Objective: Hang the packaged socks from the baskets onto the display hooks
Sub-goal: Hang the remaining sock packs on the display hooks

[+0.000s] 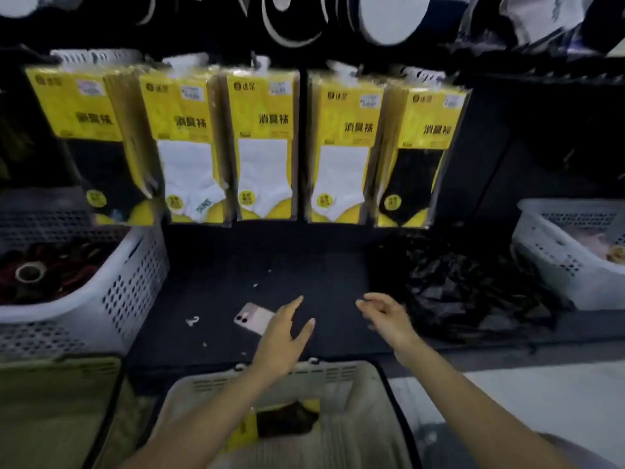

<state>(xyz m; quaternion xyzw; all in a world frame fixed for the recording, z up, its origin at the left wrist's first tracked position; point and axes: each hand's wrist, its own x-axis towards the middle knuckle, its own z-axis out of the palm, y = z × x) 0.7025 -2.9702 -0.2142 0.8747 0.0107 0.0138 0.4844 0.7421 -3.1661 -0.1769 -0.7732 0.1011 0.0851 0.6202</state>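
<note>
While both hands hover above the dark tabletop (270,258), neither holds anything: the left hand (284,336) has its fingers straight and spread, its grip released, and the right hand (389,316) reaches forward with fingers loosely extended, its grip released too. The two hands are apart, with bare tabletop between them. Just left of the left hand a pale phone (252,318) lies flat with its camera side up, partly covered by that hand, and a few white scraps (192,320) are scattered beside it. At the back of the tabletop five sock packs (263,143) hang side by side in a row, all with yellow cards: the outer two hold black socks, the middle three white ones. Below the forearms sits a cream basket (338,374), and in it lies one more yellow pack (280,423) of dark socks, partly hidden by the left arm. A white basket (135,282) on the left holds dark red and black items, too blurred to name. Another white basket (541,252) stands at the right edge, and a crumpled black plastic bag (456,282) lies between it and the right hand.
</note>
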